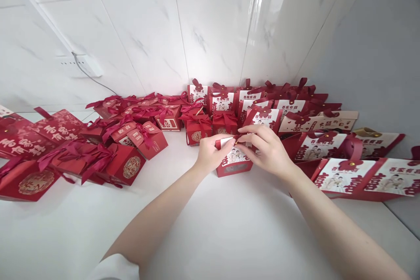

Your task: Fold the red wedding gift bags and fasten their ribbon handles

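A small red and white gift box (233, 169) with a printed couple and a dark window low on its front stands upright on the white table. Both hands meet at its top edge. My left hand (210, 153) is closed on the box's upper left corner, thumb across the front. Fingers of my right hand (267, 146) pinch at the top centre, where a small gold-coloured bit shows between the fingertips. The fingers cover most of the box's top and its fastening.
Red boxes with ribbon bows (195, 129) crowd the left and middle. Taller red and white gift boxes (344, 175) with loop handles fill the right side. A tiled wall (210, 30) rises behind the white table (210, 232); a cable (95, 82) runs from a wall socket (87, 66).
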The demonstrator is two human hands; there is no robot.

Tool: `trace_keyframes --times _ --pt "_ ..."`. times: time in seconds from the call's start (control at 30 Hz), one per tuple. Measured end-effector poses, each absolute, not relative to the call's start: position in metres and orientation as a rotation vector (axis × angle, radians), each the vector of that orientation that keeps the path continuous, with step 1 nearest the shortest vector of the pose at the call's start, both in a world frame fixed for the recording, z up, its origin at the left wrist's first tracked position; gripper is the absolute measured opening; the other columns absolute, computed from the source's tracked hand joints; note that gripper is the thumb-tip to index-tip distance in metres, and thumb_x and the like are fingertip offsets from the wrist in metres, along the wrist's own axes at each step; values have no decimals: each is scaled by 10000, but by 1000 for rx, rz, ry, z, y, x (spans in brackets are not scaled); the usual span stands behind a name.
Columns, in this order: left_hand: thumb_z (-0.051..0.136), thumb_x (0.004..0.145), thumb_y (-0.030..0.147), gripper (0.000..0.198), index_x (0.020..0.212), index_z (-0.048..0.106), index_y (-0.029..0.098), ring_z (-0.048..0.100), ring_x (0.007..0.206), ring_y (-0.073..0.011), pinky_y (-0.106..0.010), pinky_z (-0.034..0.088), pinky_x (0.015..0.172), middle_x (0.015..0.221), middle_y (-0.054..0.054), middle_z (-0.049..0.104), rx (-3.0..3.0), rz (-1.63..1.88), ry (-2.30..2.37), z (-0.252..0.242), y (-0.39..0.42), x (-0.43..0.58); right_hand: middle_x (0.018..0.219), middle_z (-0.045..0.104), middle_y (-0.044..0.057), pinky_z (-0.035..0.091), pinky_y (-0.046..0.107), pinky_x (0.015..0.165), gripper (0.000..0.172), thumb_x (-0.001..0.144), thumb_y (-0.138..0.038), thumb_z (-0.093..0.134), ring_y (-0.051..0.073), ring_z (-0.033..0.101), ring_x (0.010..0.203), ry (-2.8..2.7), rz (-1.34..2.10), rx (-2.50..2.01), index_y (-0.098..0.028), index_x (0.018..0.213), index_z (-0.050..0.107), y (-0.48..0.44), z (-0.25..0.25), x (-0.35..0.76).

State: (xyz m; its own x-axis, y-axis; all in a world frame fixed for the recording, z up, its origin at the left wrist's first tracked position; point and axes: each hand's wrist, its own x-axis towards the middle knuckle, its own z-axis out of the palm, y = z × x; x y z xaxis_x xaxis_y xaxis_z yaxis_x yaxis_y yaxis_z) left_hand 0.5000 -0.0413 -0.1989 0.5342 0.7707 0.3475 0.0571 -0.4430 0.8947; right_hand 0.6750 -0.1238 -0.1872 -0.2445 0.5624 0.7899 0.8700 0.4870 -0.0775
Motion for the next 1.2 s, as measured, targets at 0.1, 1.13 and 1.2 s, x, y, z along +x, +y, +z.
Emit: trace_keyframes --times 0.1,1.13,1.2 --pt "651 839 377 281 973 753 152 702 800 -180 -259 544 721 879 -51 765 1859 986 681 -200 -40 501 1077 678 89 509 379 796 179 867 -174 683 213 628 947 -1924 -644 -1176 -224 1022 609 -125 -189 674" --pt "655 838 292 255 1067 719 200 696 901 -169 -248 537 801 1026 -28 745 1999 927 596 -190 -39 497 855 603 59 532 326 660 163 871 -88 579 190 589 749 -1930 -448 -1205 -216 952 520 -128 -189 666" --pt "633 851 280 247 1071 710 200 691 874 -157 -237 530 784 1018 -24 743 2018 933 589 -189 -40 497 854 604 50 532 316 648 170 875 -90 568 183 599 742 -1879 -345 -1225 -224 974 531 -128 -188 665"
